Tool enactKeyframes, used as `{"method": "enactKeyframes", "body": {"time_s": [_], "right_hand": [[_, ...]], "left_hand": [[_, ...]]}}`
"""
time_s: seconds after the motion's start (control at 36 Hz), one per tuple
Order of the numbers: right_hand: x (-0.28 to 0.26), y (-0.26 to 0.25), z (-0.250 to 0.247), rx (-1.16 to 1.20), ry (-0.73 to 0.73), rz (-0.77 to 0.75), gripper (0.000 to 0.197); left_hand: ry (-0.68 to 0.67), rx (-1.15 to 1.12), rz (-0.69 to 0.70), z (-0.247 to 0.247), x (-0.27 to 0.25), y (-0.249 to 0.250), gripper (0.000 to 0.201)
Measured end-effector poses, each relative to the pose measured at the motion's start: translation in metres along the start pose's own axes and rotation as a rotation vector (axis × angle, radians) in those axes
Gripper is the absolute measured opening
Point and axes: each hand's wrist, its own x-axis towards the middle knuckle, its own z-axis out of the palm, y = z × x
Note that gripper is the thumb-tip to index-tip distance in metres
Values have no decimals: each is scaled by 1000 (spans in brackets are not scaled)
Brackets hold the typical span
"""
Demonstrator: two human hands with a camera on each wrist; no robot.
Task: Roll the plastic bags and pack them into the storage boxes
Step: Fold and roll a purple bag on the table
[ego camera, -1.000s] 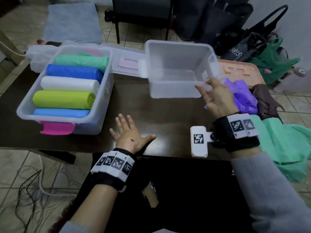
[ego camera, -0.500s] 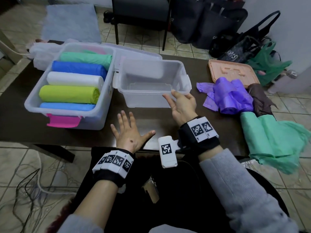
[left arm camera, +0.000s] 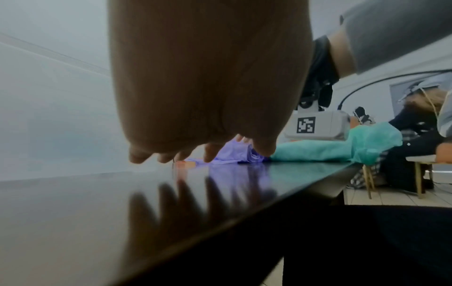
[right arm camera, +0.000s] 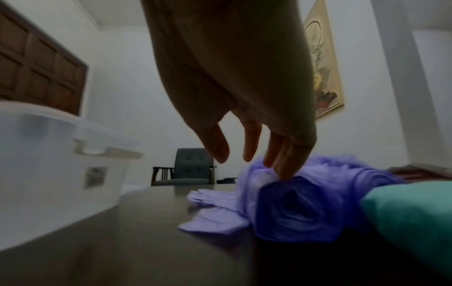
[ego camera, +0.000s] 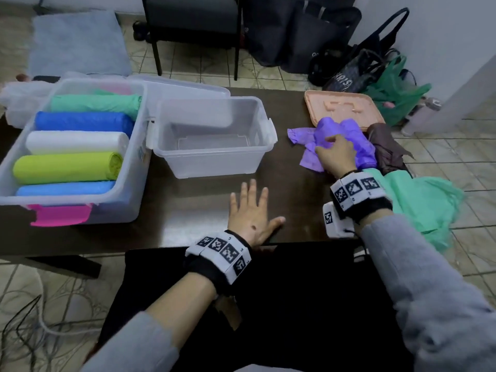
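Her right hand (ego camera: 336,154) hangs over the purple bag (ego camera: 346,135), fingers (right arm camera: 287,162) loose and straight, their tips just touching its crumpled top. The left hand (ego camera: 251,213) lies flat, fingers spread, on the dark table (ego camera: 188,210). Just left of the purple bag stands the empty clear box (ego camera: 214,135); beyond it, the box of rolled bags (ego camera: 72,146). A green bag (ego camera: 418,200) lies beside her right wrist.

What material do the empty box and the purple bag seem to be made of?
Empty box: probably rigid translucent plastic, slightly frosted; the table shows through its walls.
Purple bag: apparently thin, soft plastic film, matte; it crumples into folds under the right hand.
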Motion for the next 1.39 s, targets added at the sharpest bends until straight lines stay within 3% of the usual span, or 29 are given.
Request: {"method": "enactKeyframes", "body": {"time_s": [0.08, 0.17, 0.33, 0.47, 0.83, 0.97, 1.11, 1.31, 1.39], "right_hand": [[24, 14, -4, -183, 1, 27, 44], [38, 19, -5, -286, 10, 58, 45], [86, 43, 14, -292, 59, 69, 62], [43, 25, -4, -346, -12, 67, 59], [-19, 33, -2, -500, -122, -288, 54], [-34, 43, -5, -494, -184, -350, 55], [-38, 48, -10, -439, -247, -366, 57], [-28, 49, -23, -311, -346, -375, 59], [-23, 47, -27, -221, -292, -387, 62]], "left_hand": [[-10, 40, 79, 1, 17, 19, 77], [-39, 87, 74, 8, 26, 21, 81], [-20, 134, 76, 18, 27, 16, 81], [-21, 129, 74, 20, 29, 16, 81], [30, 128, 88, 23, 29, 15, 81], [-12, 152, 132, -6, 31, 24, 78], [220, 137, 230, -40, 33, 40, 44], [294, 121, 249, -38, 40, 46, 50], [297, 72, 261, -34, 42, 41, 46]]}}
